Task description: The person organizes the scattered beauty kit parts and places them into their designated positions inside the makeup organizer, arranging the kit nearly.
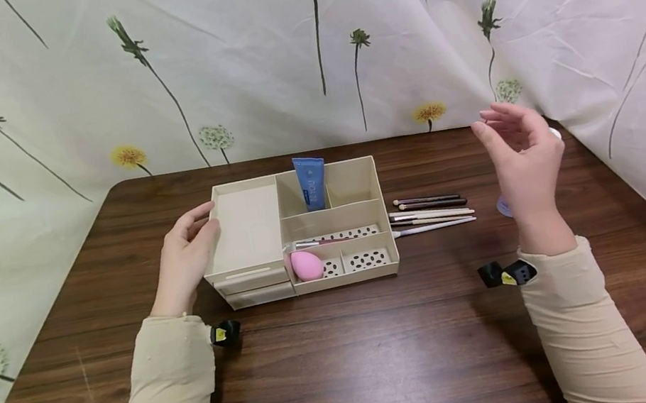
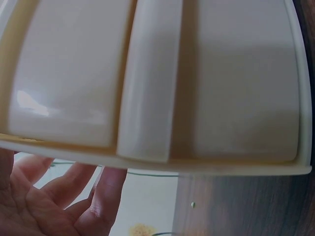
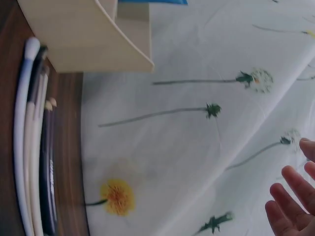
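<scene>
A cream desktop organizer [image 1: 249,225] with two small drawers sits on the table. My left hand [image 1: 186,254] rests against its left side, fingers [image 2: 106,196] fairly straight along the wall in the left wrist view. A blue squeeze tube [image 1: 312,185] stands upright in a back compartment. One makeup brush [image 1: 320,241] lies in the middle compartment, and a pink makeup sponge [image 1: 307,265] is in the front one. My right hand [image 1: 523,159] is raised over the table's right side, holding nothing, its fingers loosely bent. In the right wrist view its fingers [image 3: 290,201] show apart.
Several makeup brushes [image 1: 432,212] lie right of the organizer, handles pointing right. Beyond them, a small object with a lilac edge [image 1: 503,206] is mostly hidden behind my right hand. A white flowered cloth [image 1: 259,61] hangs along the back of the dark wooden table [image 1: 378,365].
</scene>
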The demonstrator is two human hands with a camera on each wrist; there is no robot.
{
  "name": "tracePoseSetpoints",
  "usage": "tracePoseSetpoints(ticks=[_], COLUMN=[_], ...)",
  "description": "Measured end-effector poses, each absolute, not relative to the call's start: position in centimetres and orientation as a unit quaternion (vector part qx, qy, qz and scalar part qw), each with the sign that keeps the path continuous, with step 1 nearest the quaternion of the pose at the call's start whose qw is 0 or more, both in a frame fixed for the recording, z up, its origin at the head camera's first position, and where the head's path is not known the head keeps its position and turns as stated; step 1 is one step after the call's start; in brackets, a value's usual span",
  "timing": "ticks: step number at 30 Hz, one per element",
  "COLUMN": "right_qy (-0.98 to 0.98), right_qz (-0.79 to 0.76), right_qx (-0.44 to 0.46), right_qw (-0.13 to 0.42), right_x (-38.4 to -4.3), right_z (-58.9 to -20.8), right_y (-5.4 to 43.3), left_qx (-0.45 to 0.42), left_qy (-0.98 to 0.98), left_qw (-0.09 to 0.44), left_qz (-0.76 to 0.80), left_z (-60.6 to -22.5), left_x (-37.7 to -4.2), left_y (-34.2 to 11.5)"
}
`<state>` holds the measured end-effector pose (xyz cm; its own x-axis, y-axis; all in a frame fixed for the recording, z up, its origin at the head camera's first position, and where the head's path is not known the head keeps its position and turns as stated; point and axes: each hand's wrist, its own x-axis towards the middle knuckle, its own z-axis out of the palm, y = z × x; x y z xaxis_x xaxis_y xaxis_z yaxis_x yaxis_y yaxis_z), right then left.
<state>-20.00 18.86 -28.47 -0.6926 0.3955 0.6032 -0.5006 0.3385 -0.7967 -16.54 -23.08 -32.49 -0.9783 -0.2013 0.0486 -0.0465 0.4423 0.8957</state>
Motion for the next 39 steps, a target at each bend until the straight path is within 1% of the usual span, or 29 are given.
tracePoseSetpoints(ticks=[7,16,20,31,35,39], right_qy=[-0.719,-0.724,-0.729,-0.74,-0.725,-0.7], right_qz=[0.566,0.567,0.573,0.597,0.629,0.672], right_qx=[-0.002,-0.046,-0.081,-0.155,-0.153,-0.123], right_qw=[0.405,0.391,0.366,0.269,0.238,0.208], right_x=[-20.4,-20.6,-20.8,-20.7,-20.5,-20.5], right_z=[-28.2,-28.0,-28.1,-28.2,-28.4,-28.8], right_y=[20.7,22.7,23.7,26.8,27.5,28.3], left_qx=[0.075,0.079,0.081,0.081,0.081,0.081], left_qy=[-0.843,-0.842,-0.839,-0.839,-0.839,-0.839], left_qw=[0.068,0.065,0.063,0.061,0.063,0.063], left_qz=[-0.529,-0.53,-0.534,-0.535,-0.534,-0.534], left_z=[-32.5,-32.6,-32.6,-32.7,-32.7,-32.7], left_x=[-16.6,-16.7,-16.7,-16.7,-16.7,-16.7], left_y=[-23.1,-23.1,-23.2,-23.1,-23.1,-23.1])
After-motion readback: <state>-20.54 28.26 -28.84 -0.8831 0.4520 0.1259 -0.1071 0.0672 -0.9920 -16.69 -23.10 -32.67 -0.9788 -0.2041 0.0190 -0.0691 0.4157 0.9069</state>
